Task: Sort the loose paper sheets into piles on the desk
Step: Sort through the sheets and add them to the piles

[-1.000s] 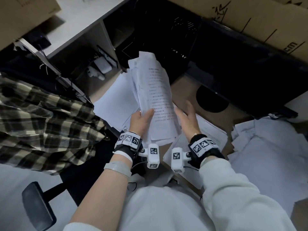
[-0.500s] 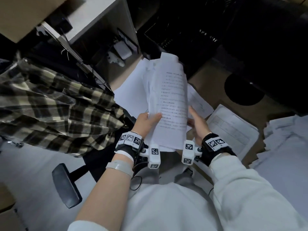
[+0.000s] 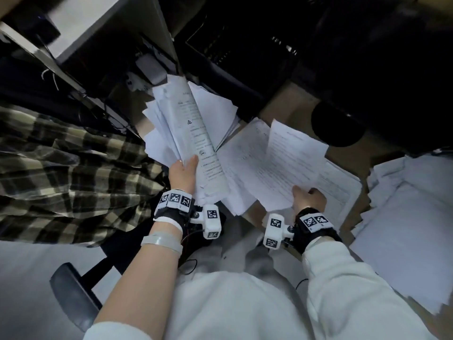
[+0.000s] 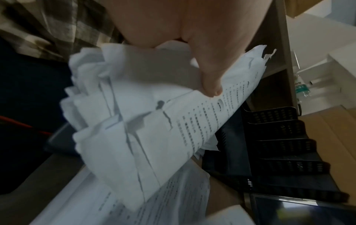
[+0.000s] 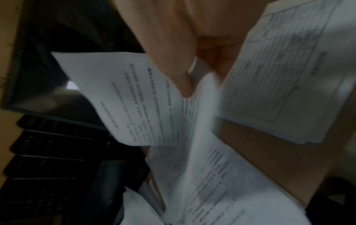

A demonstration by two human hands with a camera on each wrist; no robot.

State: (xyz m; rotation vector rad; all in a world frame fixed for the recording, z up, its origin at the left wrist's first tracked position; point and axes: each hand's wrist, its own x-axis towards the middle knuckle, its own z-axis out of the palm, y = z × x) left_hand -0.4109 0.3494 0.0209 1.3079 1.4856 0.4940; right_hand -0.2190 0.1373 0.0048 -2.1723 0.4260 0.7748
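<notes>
My left hand (image 3: pixel 183 173) grips a thick, ragged bundle of printed sheets (image 3: pixel 188 133), tilted up over the desk's left edge; its thumb (image 4: pixel 212 85) presses on the top page of the bundle (image 4: pixel 154 137). My right hand (image 3: pixel 307 198) pinches the near corner of a single printed sheet (image 3: pixel 291 163), held out to the right over a pile of printed pages (image 3: pixel 242 163) on the desk. In the right wrist view the thumb (image 5: pixel 181 82) clamps that sheet (image 5: pixel 134 97). A stack with a printed table (image 3: pixel 340 182) lies just right of the hand.
A big heap of white paper (image 3: pixel 404 217) covers the right of the brown desk (image 3: pixel 289 101). Black mesh trays (image 4: pixel 285 137) and a dark monitor (image 3: pixel 367 69) stand at the back. A plaid shirt (image 3: pixel 61 173) and a chair arm (image 3: pixel 73 298) are at the left.
My right hand has taken one sheet off the bundle and carried it right, down toward the desk piles. The left hand keeps the bundle, now tilted further left.
</notes>
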